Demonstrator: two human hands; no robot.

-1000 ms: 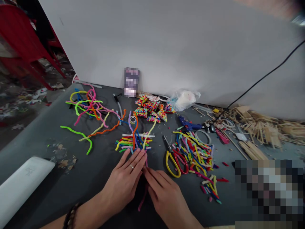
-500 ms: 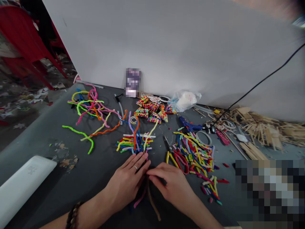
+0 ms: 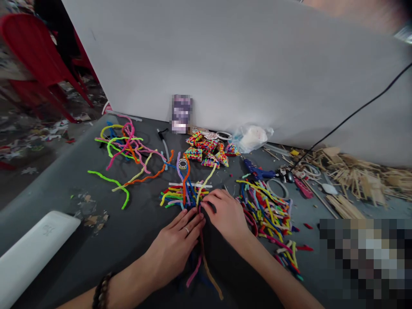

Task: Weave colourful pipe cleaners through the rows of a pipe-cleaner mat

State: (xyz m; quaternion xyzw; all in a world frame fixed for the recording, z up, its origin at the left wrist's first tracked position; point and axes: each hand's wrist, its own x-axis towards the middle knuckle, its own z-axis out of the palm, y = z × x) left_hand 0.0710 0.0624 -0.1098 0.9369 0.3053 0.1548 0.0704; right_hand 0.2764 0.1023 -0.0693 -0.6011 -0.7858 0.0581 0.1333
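A woven piece of coloured pipe cleaners lies flat on the dark table, with long purple, orange, blue and pale yellow strands bent away from me. My left hand rests on its near part, fingers stretched out flat and pressing down. At the right edge of the weave, my right hand has thumb and forefinger pinched together on a pipe cleaner end; the fingers partly hide it. A pink strand and a brown strand trail toward me from under the hands. Scissors with red handles are mostly covered by my right hand.
Cut pipe cleaner pieces pile up on the right, below a blue glue gun. Long pipe cleaners tangle at the left. Small woven pieces sit by the wall. Wooden sticks and a white case flank the area.
My right hand has moved up and away from me, from beside my left fingertips to the right edge of the weave, now covering the scissors. My left hand stays pressed on the strands.
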